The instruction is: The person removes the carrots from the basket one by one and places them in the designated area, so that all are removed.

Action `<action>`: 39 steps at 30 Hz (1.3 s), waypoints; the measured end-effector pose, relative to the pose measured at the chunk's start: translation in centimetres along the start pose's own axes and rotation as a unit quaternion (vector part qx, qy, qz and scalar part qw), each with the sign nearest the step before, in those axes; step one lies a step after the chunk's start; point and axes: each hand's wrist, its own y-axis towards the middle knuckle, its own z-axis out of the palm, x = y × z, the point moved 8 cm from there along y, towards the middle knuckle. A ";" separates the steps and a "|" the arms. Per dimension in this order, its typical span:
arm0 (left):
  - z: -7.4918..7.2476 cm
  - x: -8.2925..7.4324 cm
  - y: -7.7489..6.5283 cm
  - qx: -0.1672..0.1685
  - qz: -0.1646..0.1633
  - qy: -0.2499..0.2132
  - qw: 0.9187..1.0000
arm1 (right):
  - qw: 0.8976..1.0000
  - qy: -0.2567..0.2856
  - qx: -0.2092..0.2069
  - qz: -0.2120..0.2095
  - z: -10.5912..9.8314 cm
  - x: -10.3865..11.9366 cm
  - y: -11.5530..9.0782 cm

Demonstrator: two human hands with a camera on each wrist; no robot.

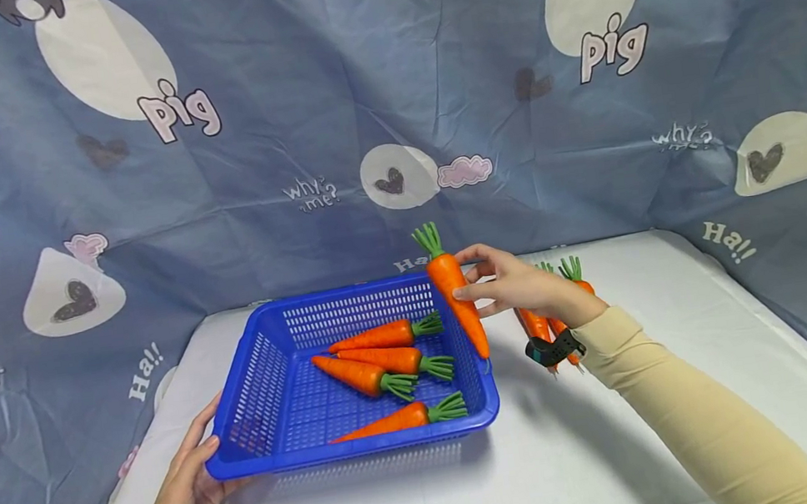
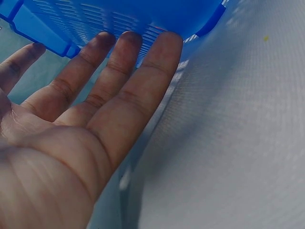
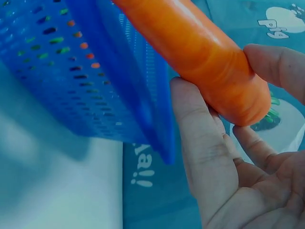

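The right hand [image 1: 511, 281] grips 1 held carrot [image 1: 453, 286] between thumb and fingers, leafy end up, at the basket side nearest that hand. The left hand [image 1: 193, 484] is largely extended, its fingers touching 1 blue basket [image 1: 360, 451]; the basket lies between the 2 hands. Inside it, to the right of the left hand, are 4 loose carrots [image 1: 358, 373]. Behind the right wrist are at least 2 partly hidden carrots [image 1: 536, 326]; their exact count cannot be told.
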 end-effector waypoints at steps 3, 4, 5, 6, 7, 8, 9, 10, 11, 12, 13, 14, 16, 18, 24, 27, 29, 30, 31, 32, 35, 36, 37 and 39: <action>0.1 -0.1 0.0 0.000 0.000 -0.001 1.000 | 1.000 -0.027 -0.009 -0.003 -0.5 -0.1 -0.4; 0.1 -0.1 0.0 -0.001 -0.001 0.001 1.000 | 0.999 -0.037 -0.012 -0.003 -0.7 -0.1 -0.6; 0.1 -0.1 0.0 0.001 0.000 0.002 1.000 | 0.999 -0.046 -0.016 -0.002 -0.9 -0.2 -0.8; 0.1 -0.1 0.0 0.000 -0.001 0.005 1.000 | 0.998 -0.055 -0.019 -0.002 -1.2 -0.3 -0.9; 0.1 -0.1 0.0 -0.002 -0.002 0.008 1.000 | 0.998 -0.062 -0.022 -0.002 -1.4 -0.4 -1.0; 0.1 -0.1 0.0 -0.004 -0.004 0.010 1.000 | 0.998 -0.064 -0.025 -0.001 -1.6 -0.6 -1.1; 0.0 0.0 0.0 -0.008 -0.007 0.014 1.000 | 0.997 -0.065 -0.027 0.002 -1.9 -0.8 -1.2; 0.0 0.0 0.0 -0.011 -0.010 0.016 1.000 | 0.997 -0.068 -0.029 0.004 -2.2 -1.0 -1.3; -0.1 0.1 0.0 -0.013 -0.012 0.019 1.000 | 0.997 -0.071 -0.032 0.006 -2.4 -1.2 -1.4; -0.1 0.1 0.0 -0.016 -0.015 0.022 1.000 | 0.997 -0.075 -0.036 0.008 -2.7 -1.4 -1.4; -0.1 0.1 0.0 -0.017 -0.015 0.024 0.999 | 0.996 -0.079 -0.039 0.010 -3.0 -1.6 -1.5; -0.2 0.2 0.0 -0.017 -0.016 0.025 0.999 | 0.996 -0.082 -0.042 0.011 -3.3 -1.8 -1.5; -0.2 0.2 0.0 -0.016 -0.015 0.027 0.999 | 0.995 -0.084 -0.047 0.016 -3.8 -2.3 -1.7; -0.1 0.1 0.0 -0.014 -0.015 0.027 0.999 | 0.995 -0.082 -0.051 0.018 -4.3 -2.6 -1.8; -0.1 0.1 0.0 -0.008 -0.012 0.022 1.000 | 0.996 -0.070 -0.059 0.021 -5.3 -3.3 -2.3; -0.1 0.0 0.0 -0.005 -0.010 0.020 1.000 | 0.996 -0.063 -0.061 0.021 -5.8 -3.5 -2.6; 0.0 0.0 0.0 -0.002 -0.008 0.018 1.000 | 0.996 -0.062 -0.062 0.025 -6.0 -3.7 -2.8; 0.0 0.0 0.0 -0.001 -0.007 0.017 1.000 | 0.996 -0.061 -0.063 0.027 -6.1 -3.7 -2.8; 0.0 0.0 0.0 0.000 -0.006 0.015 1.000 | 0.996 -0.061 -0.063 0.027 -6.2 -3.8 -2.9; 0.0 0.0 0.0 0.001 -0.006 0.014 1.000 | 0.996 -0.061 -0.063 0.029 -6.4 -3.9 -2.9; 0.0 0.0 0.0 0.002 -0.007 0.005 1.000 | 0.996 -0.059 -0.064 0.032 -6.7 -4.2 -3.1; 0.0 0.0 0.0 0.002 -0.007 0.004 1.000 | 0.996 -0.057 -0.065 0.032 -6.8 -4.2 -3.1; 0.0 0.0 0.0 0.001 -0.009 0.001 1.000 | 0.996 -0.056 -0.066 0.032 -6.9 -4.3 -3.2; -0.1 0.1 0.0 -0.001 -0.011 -0.001 1.000 | 0.996 -0.052 -0.067 0.032 -7.1 -4.4 -3.2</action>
